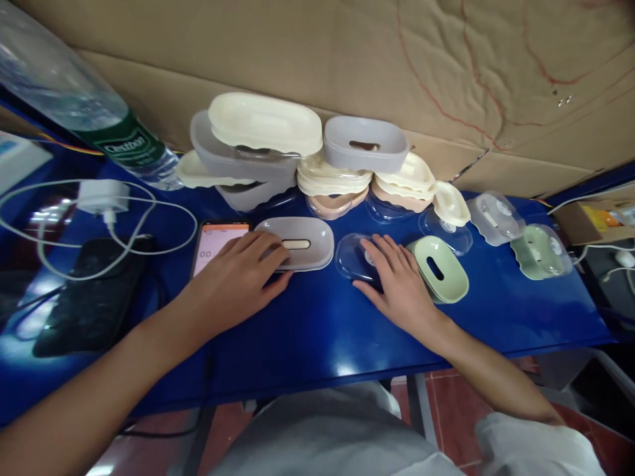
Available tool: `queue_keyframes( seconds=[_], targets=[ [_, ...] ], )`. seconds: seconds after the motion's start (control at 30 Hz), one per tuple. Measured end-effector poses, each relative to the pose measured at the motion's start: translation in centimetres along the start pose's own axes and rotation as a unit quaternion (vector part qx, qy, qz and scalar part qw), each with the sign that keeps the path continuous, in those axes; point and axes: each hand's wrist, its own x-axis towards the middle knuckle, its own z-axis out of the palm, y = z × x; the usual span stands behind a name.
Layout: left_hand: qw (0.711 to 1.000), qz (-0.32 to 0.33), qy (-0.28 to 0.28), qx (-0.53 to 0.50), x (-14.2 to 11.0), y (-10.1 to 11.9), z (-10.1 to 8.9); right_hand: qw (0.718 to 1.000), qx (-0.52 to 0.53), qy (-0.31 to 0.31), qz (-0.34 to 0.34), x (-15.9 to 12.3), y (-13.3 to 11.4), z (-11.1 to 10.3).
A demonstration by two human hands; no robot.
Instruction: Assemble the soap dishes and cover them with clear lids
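Note:
A grey oval soap dish (317, 239) with a slot in its floor lies on the blue table. My left hand (243, 268) is closed over the dish's left end, fingers reaching inside and thumb along the near edge. My right hand (397, 277) has its fingers stretched out over the right part of a clear plastic oval piece (350, 254), which bears a small round sticker partly under the fingers. Right beside that hand sits a light green soap dish (454, 274), also slotted. A lit phone (223, 230) is partly behind my left hand.
Stacked grey, cream and pinkish dishes (268, 125) stand along the cardboard (347, 53) at the back. Clear and green pieces (540, 254) lie at the right. A water bottle (99, 112), white charger (104, 196), looping cable and black device (84, 304) occupy the left.

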Motion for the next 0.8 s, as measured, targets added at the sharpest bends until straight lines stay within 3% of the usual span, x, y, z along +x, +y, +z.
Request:
queue_keyframes(
  seconds=[0.23, 0.5, 0.63, 0.8],
  targets=[
    [0.999, 0.047, 0.015, -0.018, 0.0, 0.8, 0.1, 0.992, 0.108, 0.062, -0.024, 0.1, -0.6, -1.8],
    [0.982, 0.147, 0.084, -0.078, -0.4, 2.5, 1.4, 0.987, 0.045, 0.049, -0.146, -0.1, -1.5, -0.6],
    [0.988, 0.13, 0.04, -0.069, -0.1, 2.0, 1.2, 0.981, -0.007, 0.014, -0.193, -0.2, -1.8, -0.6],
    [0.988, 0.119, 0.016, -0.093, -0.3, 1.7, 1.1, 0.98, -0.065, -0.007, -0.19, -0.5, -2.7, -0.3]
  ],
)
